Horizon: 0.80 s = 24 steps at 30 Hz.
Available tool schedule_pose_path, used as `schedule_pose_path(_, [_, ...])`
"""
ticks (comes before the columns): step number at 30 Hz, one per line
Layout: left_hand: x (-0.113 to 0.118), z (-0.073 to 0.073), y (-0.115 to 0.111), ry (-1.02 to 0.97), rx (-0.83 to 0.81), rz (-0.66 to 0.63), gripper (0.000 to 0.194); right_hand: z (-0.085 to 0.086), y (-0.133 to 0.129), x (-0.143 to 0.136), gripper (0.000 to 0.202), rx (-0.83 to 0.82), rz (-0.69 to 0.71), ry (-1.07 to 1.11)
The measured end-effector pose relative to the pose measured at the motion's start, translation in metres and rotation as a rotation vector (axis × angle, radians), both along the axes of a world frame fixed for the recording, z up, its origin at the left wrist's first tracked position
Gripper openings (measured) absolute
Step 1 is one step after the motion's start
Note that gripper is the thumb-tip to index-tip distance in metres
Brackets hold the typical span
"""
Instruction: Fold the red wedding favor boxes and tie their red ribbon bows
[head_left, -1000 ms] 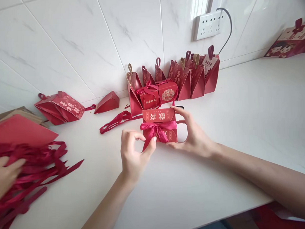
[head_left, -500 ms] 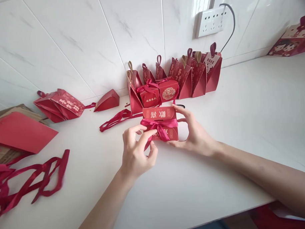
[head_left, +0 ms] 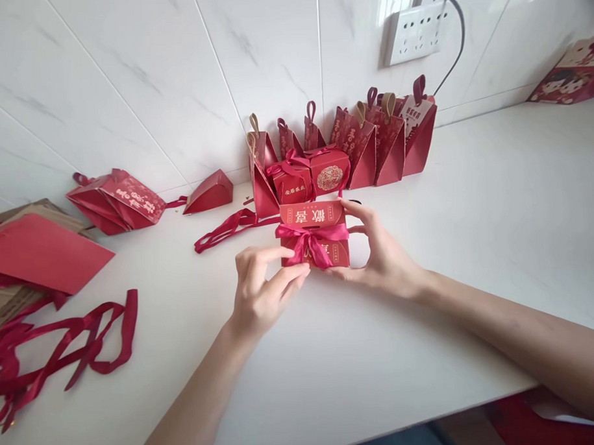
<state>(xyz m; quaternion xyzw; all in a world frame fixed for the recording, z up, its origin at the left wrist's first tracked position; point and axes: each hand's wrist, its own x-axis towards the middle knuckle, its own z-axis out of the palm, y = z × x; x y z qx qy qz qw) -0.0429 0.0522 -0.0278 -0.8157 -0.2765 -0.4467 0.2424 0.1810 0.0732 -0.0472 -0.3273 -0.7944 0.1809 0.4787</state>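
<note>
A small red gift box (head_left: 304, 214) with gold characters stands on the white table, a pink satin ribbon (head_left: 314, 233) tied around it in a bow. My right hand (head_left: 383, 255) grips the box from the right, index finger at its upper corner and thumb along the lower edge. At the lower left of the bow, my left hand (head_left: 265, 285) has its fingers closed around a ribbon tail, partly hidden by the fingers. Just behind are two more red boxes with ribbons, one marked with a gold round emblem (head_left: 330, 178).
Several red pointed boxes with loop handles (head_left: 389, 151) line the tiled wall. Loose ribbons (head_left: 125, 326) and a flat red card (head_left: 44, 251) lie at the left. A folded ribbon (head_left: 224, 230) rests beside the box. A socket strip (head_left: 417, 31) is on the wall.
My left hand's fingers have come together at the bow's lower left tail, which now lies closer to the box front. My right hand keeps its hold on the box.
</note>
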Motion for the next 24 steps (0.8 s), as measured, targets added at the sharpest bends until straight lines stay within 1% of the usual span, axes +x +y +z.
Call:
schedule_pose_path(5, [0.004,0.002,-0.004,-0.010,-0.021,-0.023,0.012,0.000,0.000,-0.001,0.092,-0.022,0.003,0.008])
schedule_pose_path(13, [0.011,0.002,-0.009,-0.020,-0.063,-0.088,0.014,0.001,-0.001,-0.002,0.091,-0.001,0.004,-0.006])
schedule_pose_path(19, [0.016,0.002,-0.015,0.019,-0.064,-0.129,0.014,0.001,0.000,-0.001,0.090,-0.022,0.002,-0.002])
schedule_pose_path(24, [0.016,0.004,-0.016,0.110,-0.144,-0.208,0.016,0.001,0.001,-0.001,0.090,0.008,0.016,-0.003])
